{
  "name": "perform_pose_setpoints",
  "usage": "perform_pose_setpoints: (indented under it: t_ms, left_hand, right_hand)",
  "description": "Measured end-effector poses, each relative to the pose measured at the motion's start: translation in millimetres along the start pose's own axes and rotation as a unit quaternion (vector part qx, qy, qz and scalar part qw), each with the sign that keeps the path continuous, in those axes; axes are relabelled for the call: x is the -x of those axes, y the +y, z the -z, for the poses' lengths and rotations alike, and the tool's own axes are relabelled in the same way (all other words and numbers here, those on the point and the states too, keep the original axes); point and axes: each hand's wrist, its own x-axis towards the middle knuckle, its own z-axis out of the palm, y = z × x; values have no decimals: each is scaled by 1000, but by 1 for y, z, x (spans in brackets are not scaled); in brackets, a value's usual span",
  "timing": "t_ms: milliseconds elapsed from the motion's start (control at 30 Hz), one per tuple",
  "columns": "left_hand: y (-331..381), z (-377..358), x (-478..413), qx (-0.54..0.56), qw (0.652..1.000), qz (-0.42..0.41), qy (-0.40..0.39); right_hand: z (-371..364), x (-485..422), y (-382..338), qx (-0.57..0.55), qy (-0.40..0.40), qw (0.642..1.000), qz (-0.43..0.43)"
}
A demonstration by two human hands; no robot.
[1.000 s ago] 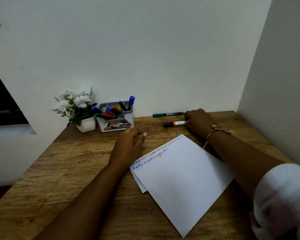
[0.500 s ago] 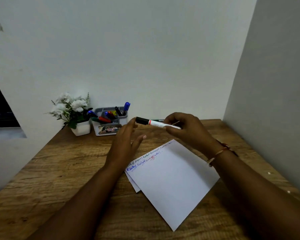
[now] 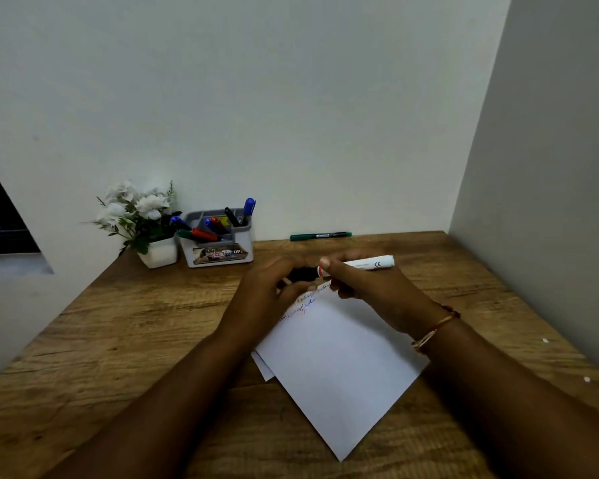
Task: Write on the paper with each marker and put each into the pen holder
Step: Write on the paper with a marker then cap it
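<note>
My right hand (image 3: 367, 288) grips the white barrel of a marker (image 3: 370, 263) held level above the paper's top corner. My left hand (image 3: 270, 292) curls round the marker's black cap end, which is mostly hidden by the fingers. The white paper (image 3: 339, 368) lies tilted on the wooden desk (image 3: 118, 340), with lines of coloured writing near its top edge. A grey pen holder (image 3: 218, 252) at the back holds several markers in blue, red, green and black. A green marker (image 3: 320, 235) lies on the desk against the back wall.
A white pot of white flowers (image 3: 142, 223) stands left of the pen holder. Walls close the desk at the back and right. A second sheet peeks out under the paper's left edge. Small white specks lie near the right edge.
My right hand lifted the marker from the desk's back and brought it toward me. My left hand rose from the desk and closed on the cap end.
</note>
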Motion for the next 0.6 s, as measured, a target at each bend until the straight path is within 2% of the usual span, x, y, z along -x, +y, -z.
perform_pose_setpoints:
  t_ms: [100, 300, 600]
  left_hand:
    - [7, -4, 1, 10, 1000, -5, -12]
    - [12, -2, 2, 24, 999, -21, -20]
    - [13, -2, 2, 28, 999, -9, -16]
  right_hand:
    - [-6, 2, -1, 32, -2, 999, -13]
    - [-8, 5, -4, 18, 0, 999, -34]
    - [-12, -1, -2, -103, -8, 991, -80]
